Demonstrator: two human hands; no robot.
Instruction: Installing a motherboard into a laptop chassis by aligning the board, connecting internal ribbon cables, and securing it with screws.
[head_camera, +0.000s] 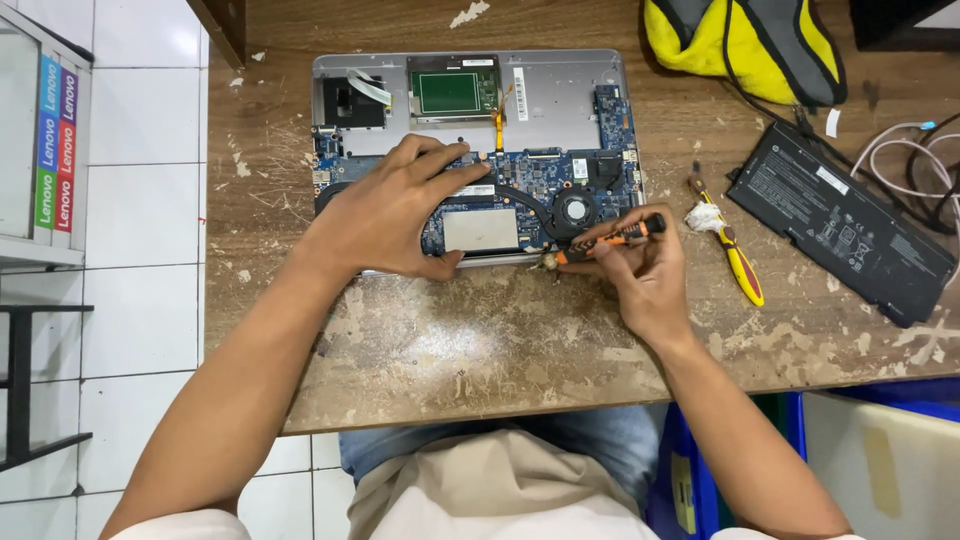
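An opened silver laptop (560, 95) lies bottom-up on the worn wooden table, its blue circuit board (610, 150) and round fan (574, 211) exposed. My left hand (395, 210) rests flat on the board's left half, thumb at the laptop's near edge. My right hand (640, 270) grips a small orange and black screwdriver (625, 234). The tool lies almost level, its tip at the laptop's near edge just below the fan.
A flat black battery pack (840, 220) lies at the right with white cables (915, 150) behind it. A yellow-handled tool (740, 262) and a white wad (705, 216) sit beside my right hand. A yellow and grey bag (740, 45) is at the back. The table's left edge meets white tiled floor (140, 250).
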